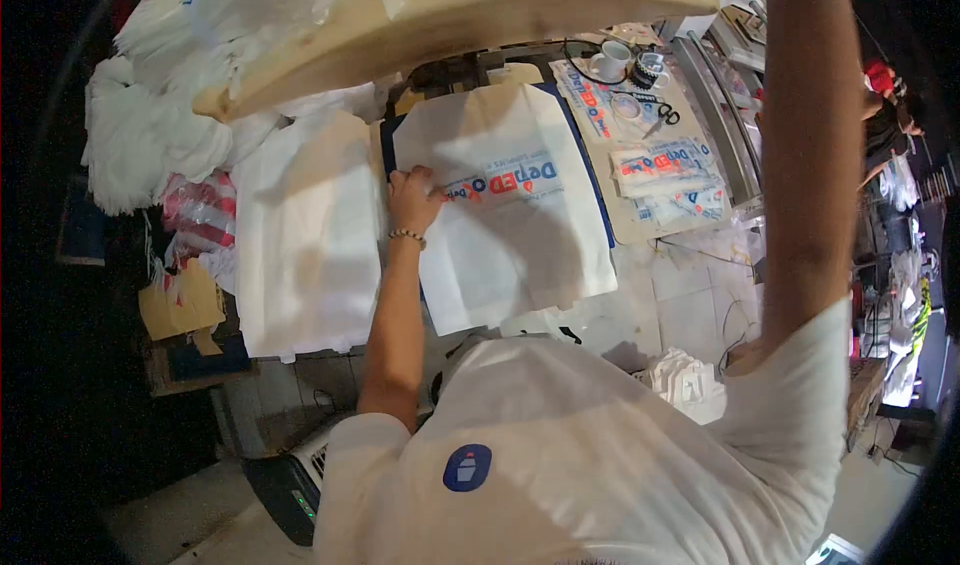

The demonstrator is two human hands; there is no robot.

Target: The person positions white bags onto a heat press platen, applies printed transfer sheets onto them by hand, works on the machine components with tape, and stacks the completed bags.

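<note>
My left hand (415, 202), with a beaded bracelet at the wrist, rests at the left edge of a white sheet (490, 265). Its fingers are bent and pressed together near blue and red lettering that reads "DepED"; what they hold, if anything, is too small to make out. The white sheet lies on a dark blue-edged board (597, 190). Beside it on the left lies white material (305, 235). My right arm is raised along the right side, and its hand is out of the frame.
A large tan padded piece (470, 15) hangs over the back. White cloth (150, 135) is piled at the left. At the right lie printed sheets (665, 170), scissors (666, 115), a tape roll (627, 108) and a white mug (610, 60). A person (885, 105) is at the far right.
</note>
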